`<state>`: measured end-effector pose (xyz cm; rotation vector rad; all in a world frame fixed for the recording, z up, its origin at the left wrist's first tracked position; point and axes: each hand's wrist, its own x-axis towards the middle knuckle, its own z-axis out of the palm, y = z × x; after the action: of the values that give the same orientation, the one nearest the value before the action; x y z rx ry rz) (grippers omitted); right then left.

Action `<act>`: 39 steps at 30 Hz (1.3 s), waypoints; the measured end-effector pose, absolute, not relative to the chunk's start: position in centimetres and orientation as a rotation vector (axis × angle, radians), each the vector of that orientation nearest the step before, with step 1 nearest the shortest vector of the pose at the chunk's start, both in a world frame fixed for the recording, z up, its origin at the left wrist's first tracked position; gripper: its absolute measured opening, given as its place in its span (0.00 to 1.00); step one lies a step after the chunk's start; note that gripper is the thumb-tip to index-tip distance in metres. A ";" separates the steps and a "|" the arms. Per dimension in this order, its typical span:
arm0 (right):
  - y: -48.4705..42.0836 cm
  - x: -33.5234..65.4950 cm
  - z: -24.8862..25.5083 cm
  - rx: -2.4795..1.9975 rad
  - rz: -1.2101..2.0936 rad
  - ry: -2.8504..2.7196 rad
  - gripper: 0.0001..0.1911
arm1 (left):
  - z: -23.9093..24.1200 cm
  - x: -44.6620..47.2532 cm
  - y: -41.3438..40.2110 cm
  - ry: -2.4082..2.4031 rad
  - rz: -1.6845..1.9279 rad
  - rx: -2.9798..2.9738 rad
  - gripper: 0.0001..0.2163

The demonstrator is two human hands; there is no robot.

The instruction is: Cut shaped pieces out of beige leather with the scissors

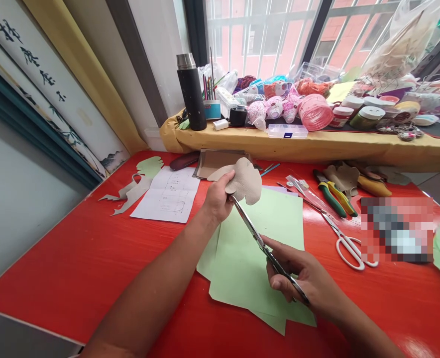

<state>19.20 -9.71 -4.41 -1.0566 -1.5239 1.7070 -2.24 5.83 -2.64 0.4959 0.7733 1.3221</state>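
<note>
My left hand (220, 196) is closed on a beige, grained piece that looks like leather (245, 183), cut with rounded lobes and held up above the table. In my right hand (298, 276) is a pair of dark-handled metal scissors (248, 219), fingers wrapped about the handles. The blade tips reach the lower edge of the leather piece beside my left thumb and fingers. Whether the blades are parted there I cannot make out. Beneath both hands lie sheets of light green paper (257, 258), overlapping on the table.
White-handled scissors (349, 246), green-yellow pliers (335, 196) and a blurred-out object (397, 228) lie right on the red table (74, 268). A marked white paper (167, 194) and beige scraps (134, 191) lie left. Behind, a ledge (220, 141) holds a black thermos (192, 94), jars and yarn.
</note>
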 end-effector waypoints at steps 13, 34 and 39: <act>-9.8 19.1 -3.0 -1.103 1.637 -1.534 0.53 | -2.5 -1.9 5.4 0.785 1.256 0.482 0.17; -9.7 19.4 -4.0 -1.156 1.583 -1.581 0.51 | -2.7 -1.4 5.1 0.824 1.236 0.458 0.12; -9.7 19.6 -4.8 -1.083 1.558 -1.574 0.47 | -2.5 -1.4 5.1 0.815 1.224 0.460 0.13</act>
<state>19.59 -9.75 -4.78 -1.0828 -1.5739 1.5585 -1.39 5.11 -2.55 0.4596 0.8150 1.2245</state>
